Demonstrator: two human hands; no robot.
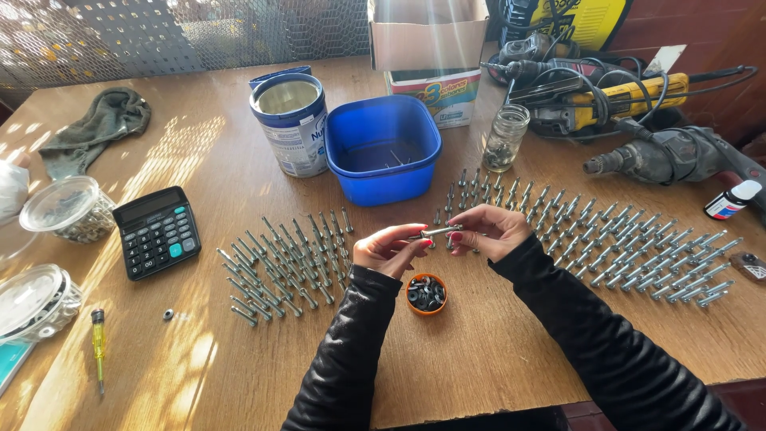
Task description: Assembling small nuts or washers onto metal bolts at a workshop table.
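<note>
My left hand (388, 249) and my right hand (488, 231) meet over the wooden table (479, 359) and together hold one silver bolt (440, 231) level between the fingertips. Just below the hands sits a small orange cap (427, 294) filled with dark washers. Several bolts lie in rows to the left (289, 263), and a larger field of bolts stands upright to the right (606, 239). Both arms wear black sleeves.
A blue plastic tub (383, 149), a metal can (291, 124), a glass jar (506, 137) and a cardboard box (427, 48) stand behind. Power drills (662, 152) lie at the back right. A calculator (156, 231), clear lidded containers (68, 209), a yellow screwdriver (98, 343) and a rag (96, 128) are on the left.
</note>
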